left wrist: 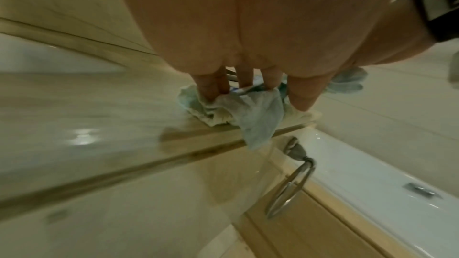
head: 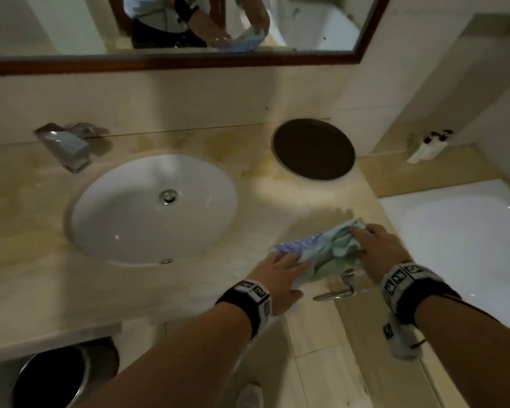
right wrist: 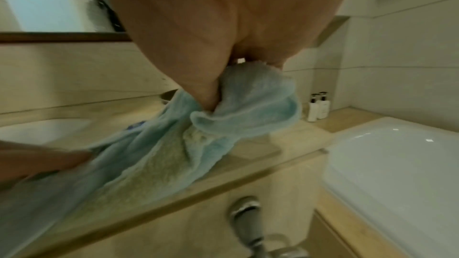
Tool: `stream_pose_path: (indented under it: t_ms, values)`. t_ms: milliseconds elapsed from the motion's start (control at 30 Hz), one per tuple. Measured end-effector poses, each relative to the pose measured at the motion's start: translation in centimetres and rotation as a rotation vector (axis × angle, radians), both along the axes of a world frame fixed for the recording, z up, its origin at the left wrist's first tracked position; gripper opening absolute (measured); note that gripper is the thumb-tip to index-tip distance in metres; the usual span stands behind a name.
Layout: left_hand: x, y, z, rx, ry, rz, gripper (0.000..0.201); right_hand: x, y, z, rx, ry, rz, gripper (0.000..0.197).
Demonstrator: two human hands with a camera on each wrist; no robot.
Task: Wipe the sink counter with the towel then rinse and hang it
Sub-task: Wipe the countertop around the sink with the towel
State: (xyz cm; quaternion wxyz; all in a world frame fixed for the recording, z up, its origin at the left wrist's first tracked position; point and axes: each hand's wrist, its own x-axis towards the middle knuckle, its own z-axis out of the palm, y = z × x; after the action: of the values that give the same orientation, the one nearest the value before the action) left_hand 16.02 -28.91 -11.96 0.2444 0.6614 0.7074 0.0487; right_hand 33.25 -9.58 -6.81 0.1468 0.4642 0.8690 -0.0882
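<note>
Towel (head: 321, 254) sits bunched on the counter (head: 189, 290), right of the sink (head: 153, 207), at the front edge. Left hand (head: 280, 278) pinches its near end; right hand (head: 380, 245) grips the far end. Looks like wiping is under way. Rinsing waits, and the ring (head: 339, 290) below the edge hangs empty.

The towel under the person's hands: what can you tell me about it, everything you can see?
The towel is a soft, fluffy terry cloth, pale blue with yellow-green areas and a darker blue patch at its left end. It lies crumpled on the beige counter near the front right corner, right of the sink. One corner hangs over the counter's edge above a metal towel ring. The left hand holds its near end; the right hand grips its bunched far end.
</note>
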Motion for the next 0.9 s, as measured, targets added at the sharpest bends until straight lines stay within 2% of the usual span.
stream_pose_path:
  t_ms: [100, 167, 333, 467, 500, 567, 600, 800, 900]
  values:
    - [3.5, 4.9, -1.3, -0.036, -0.09, -0.066, 0.073, 3.5, 3.6, -1.0, 0.059, -0.04, -0.226, 0.059]
    - [5.1, 7.0, -1.7, -0.069, -0.081, -0.051, 0.065, 4.0, 5.0, -2.5, 0.072, -0.068, -0.312, 0.057]
    - [5.1, 7.5, -2.5, -0.007, -0.06, 0.053, 0.054, -2.1, 7.4, -4.7, 0.001, -0.217, -0.347, 0.052]
    - [1.2, 4.9, -2.9, 0.042, -0.03, 0.144, 0.055, -8.1, 6.8, -5.0, -0.035, -0.184, -0.228, 0.049]
    - [-0.1, 3.9, -2.9, 0.04, -0.001, 0.145, 0.06, -9.7, 6.2, -5.1, -0.049, -0.179, -0.186, 0.047]
    - [-2.8, 1.6, -2.6, 0.012, 0.047, 0.127, 0.083, -13.0, 4.6, -5.3, -0.056, -0.164, -0.109, 0.047]
    - [-3.9, 0.3, -2.6, 0.016, 0.062, 0.136, 0.086, -14.6, 3.6, -5.3, -0.06, -0.15, -0.073, 0.048]
    - [-9.6, -8.7, -1.1, -0.005, 0.066, 0.323, 0.06, -24.7, -3.7, -5.9, -0.067, -0.072, 0.172, 0.05]
    - [-10.9, -12.4, -1.4, -0.005, 0.041, 0.419, 0.062, -27.6, -7.0, -6.4, -0.078, -0.066, 0.384, 0.05]
